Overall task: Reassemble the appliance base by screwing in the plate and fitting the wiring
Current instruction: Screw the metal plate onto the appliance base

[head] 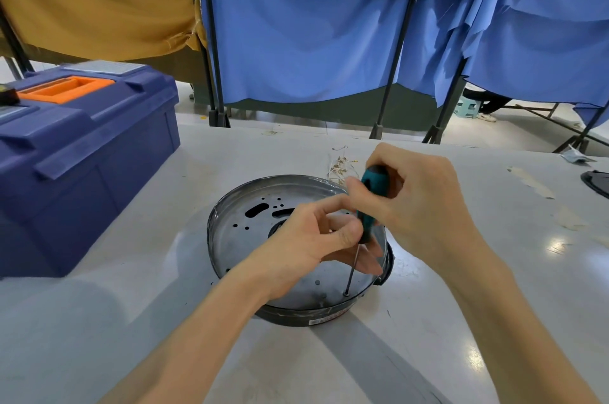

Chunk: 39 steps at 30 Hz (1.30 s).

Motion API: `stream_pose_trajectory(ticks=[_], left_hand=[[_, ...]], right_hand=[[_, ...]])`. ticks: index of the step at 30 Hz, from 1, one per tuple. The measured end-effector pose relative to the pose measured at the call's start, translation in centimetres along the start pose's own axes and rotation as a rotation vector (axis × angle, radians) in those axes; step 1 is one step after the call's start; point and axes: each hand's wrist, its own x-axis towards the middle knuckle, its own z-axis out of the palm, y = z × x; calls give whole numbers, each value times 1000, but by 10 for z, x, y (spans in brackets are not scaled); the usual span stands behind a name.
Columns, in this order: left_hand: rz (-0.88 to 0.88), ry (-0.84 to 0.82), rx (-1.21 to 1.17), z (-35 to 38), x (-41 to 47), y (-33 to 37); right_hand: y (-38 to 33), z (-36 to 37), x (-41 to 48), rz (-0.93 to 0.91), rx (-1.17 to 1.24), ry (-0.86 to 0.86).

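One teal screwdriver (366,222) touches the shiny, perforated round plate (230,240).

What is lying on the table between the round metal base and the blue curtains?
A small tangle of pale wires with brassy ends, just past the far rim of the base, in the head view.

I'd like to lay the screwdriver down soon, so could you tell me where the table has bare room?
Bare table lies between the toolbox and the base, and to the right, out to the tape patches. Crowded: the wires behind the base, and over the base, where the screwdriver works.
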Motion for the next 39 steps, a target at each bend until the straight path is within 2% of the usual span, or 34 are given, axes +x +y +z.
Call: stream_pose_trajectory(ticks=[5,7,8,11,13,15,18,20,23,24,28,30,33,36,39], left_hand=[[3,-42,25,3,0,3],[1,-66,41,3,-1,4],[-2,-69,37,3,-2,4],[-24,-71,12,3,-4,5],[-32,-77,-6,2,-5,5],[-44,-59,15,1,-5,6],[-44,23,125,1,-4,5],[-54,51,106,3,-2,5],[-83,54,83,7,2,4],[-85,56,81,7,2,4],[-102,36,38,2,-5,8],[-116,7,32,-3,-9,10],[-86,63,132,-6,-11,14],[-6,149,245,-2,-9,16],[-11,150,193,-1,-7,19]], right_hand=[[-13,7,-6,21,-272,131],[-16,4,-3,35,-354,94],[-15,0,1,40,-297,14],[-12,-12,7,65,112,-241],[-9,-10,3,-13,160,-203],[-7,-7,-1,-58,88,-83],[-5,-5,-4,-37,-73,6],[-10,-4,-5,-12,-248,41],[-17,-1,-2,84,-474,-35],[-15,-3,1,99,-415,-82],[-6,-14,0,107,245,-267],[-4,-12,-5,29,321,-248],[-5,-1,-8,19,227,-82],[-14,16,-8,73,-6,67],[-23,25,-11,73,-211,60]])
